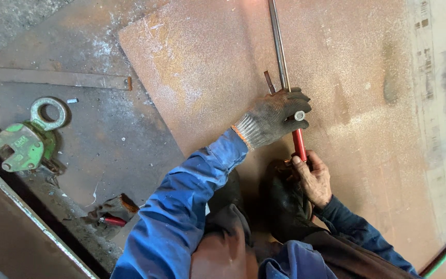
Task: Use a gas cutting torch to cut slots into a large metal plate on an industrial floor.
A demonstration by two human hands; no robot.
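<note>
The rod (279, 46), running toward 12 o'clock, is being clenched by the gloved left hand (274, 118) while the bare right hand (313, 178) is clenching its red handle (299, 145), risking slipping on the plate (207, 67).

I see a long thin metal rod (279, 46) lying flat on the rusty brown plate (347, 103). Its near end is red (299, 144). A small flat metal strip (269, 81) lies just beside it.

floor: rusty steel plate (347, 67) | on it: metal rod (277, 41), green clamp (24, 144)
</note>
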